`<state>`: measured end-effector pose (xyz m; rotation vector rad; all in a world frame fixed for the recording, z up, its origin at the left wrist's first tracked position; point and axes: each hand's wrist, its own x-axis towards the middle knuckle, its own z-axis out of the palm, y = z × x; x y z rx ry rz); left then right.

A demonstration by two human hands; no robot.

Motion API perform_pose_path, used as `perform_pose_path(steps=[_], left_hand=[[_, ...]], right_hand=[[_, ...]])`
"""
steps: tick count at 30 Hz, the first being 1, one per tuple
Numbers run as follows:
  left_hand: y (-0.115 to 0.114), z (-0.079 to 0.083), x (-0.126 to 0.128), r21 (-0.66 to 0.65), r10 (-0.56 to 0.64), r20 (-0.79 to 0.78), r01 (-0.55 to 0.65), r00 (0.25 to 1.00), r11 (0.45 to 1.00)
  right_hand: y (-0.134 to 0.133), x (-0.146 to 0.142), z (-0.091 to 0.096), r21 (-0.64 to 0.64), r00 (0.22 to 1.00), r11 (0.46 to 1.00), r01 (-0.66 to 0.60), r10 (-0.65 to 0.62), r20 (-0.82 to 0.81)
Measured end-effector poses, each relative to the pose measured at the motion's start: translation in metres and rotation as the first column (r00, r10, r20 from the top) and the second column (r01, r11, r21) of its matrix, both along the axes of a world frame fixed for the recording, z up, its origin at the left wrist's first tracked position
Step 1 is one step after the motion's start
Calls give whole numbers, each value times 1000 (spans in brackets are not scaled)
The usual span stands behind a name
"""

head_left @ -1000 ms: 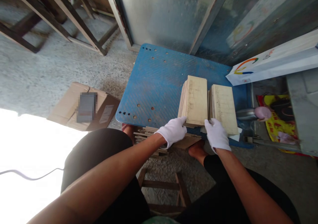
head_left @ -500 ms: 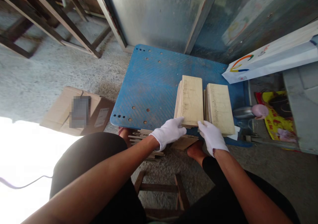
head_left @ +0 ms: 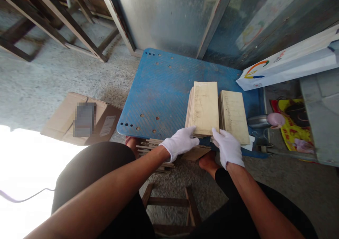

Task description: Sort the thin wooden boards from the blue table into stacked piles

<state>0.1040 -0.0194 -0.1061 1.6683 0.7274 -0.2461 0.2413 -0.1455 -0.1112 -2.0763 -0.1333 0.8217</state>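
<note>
Two stacks of thin pale wooden boards stand side by side on a blue perforated platform (head_left: 164, 90). My left hand (head_left: 180, 142), in a white glove, has its fingers curled round the near end of the left stack (head_left: 203, 106). My right hand (head_left: 227, 147), also gloved, presses its closed fingers against the near end of the right stack (head_left: 234, 113), at the gap between the two stacks. A loose pile of darker thin boards (head_left: 156, 150) lies on the ground under my left wrist, beside my bare feet.
A flattened cardboard box (head_left: 79, 120) lies on the concrete at the left. A white printed bag (head_left: 288, 67) leans at the back right. A metal ladle with a pink handle (head_left: 267, 120) and yellow packaging (head_left: 293, 126) sit right of the platform. Wooden frames (head_left: 53, 16) stand far left, a wooden stool (head_left: 172, 203) below me.
Both hands stayed at the near ends of the stacks, shifting slightly left. The two stacks now sit a little closer together and more squarely aligned.
</note>
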Motion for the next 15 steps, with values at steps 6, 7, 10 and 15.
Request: perform_pose_path(steps=[6, 7, 10, 15], left_hand=[[-1, 1, 0, -32, 14, 6, -14, 1000, 999], [-1, 2, 0, -38, 21, 7, -21, 1000, 999], [-1, 3, -1, -52, 49, 6, -49, 999, 997], [-4, 7, -2, -107, 44, 23, -41, 999, 993]], right_hand=[[13, -1, -9, 151, 943, 967, 204, -153, -295], [15, 0, -11, 166, 933, 961, 220, -157, -325], [20, 0, -10, 259, 903, 929, 264, -144, -405], [26, -1, -3, 409, 878, 864, 294, -74, -473]])
